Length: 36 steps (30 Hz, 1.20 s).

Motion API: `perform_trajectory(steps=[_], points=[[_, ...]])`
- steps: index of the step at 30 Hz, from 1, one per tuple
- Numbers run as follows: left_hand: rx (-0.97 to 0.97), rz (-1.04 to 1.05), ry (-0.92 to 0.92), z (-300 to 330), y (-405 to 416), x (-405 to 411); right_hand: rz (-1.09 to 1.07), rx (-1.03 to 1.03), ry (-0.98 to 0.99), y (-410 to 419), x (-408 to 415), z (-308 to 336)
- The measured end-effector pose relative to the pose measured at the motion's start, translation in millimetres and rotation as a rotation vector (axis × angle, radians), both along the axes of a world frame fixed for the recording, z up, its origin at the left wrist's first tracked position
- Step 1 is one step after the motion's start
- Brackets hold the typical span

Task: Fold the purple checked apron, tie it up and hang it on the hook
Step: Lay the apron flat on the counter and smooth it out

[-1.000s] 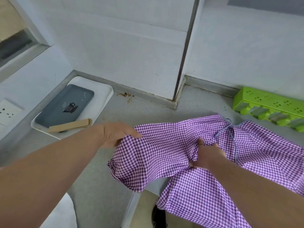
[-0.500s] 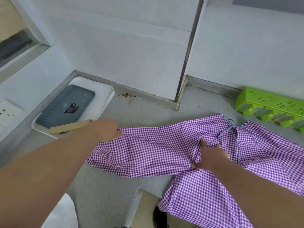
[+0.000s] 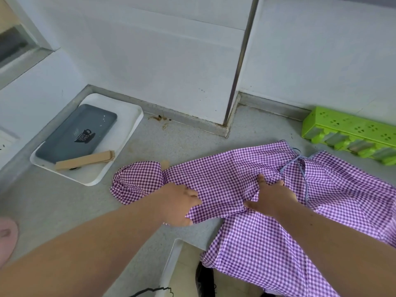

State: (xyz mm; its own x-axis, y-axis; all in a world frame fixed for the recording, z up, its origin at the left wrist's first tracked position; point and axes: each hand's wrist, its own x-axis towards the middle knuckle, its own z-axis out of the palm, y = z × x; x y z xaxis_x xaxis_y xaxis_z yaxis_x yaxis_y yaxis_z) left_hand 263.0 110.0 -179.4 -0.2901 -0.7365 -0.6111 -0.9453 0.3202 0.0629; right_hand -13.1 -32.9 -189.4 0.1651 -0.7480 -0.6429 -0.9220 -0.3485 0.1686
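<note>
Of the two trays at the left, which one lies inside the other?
The dark grey tray lies inside the white tray; it is smaller and bears a printed cup.
</note>
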Motion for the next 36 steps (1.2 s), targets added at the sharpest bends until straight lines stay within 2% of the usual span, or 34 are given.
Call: perform_trajectory(steps=[6, 10, 14, 19, 21, 28, 32, 36], points=[[0.026, 0.192, -0.243, -14, -1, 15, 0.058, -0.026, -0.176, 13, -20, -1], [-0.017, 0.312, -0.291, -8, -4, 6, 0.1, -0.015, -0.164, 22, -37, -2], [-0.238, 0.2, -0.128, 14, -5, -35, 0.141, -0.123, -0.204, 36, -47, 6], [0.173, 0.478, 0.103, 8, 4, -99, 0.215, -0.146, -0.229, 67, -69, 11], [0.232, 0.579, 0.187, 2, 8, -116, 0.185, -0.104, -0.233, 77, -81, 10], [0.166, 0.761, 0.316, -1, 16, -139, 0.174, 0.06, -0.273, 82, -111, 12], [-0.014, 1.008, 0.313, -6, 24, -144, 0.159, 0.091, -0.301, 75, -117, 7], [-0.156, 1.131, 0.36, -2, 31, -150, 0.178, 0.117, -0.297, 70, -121, 5]])
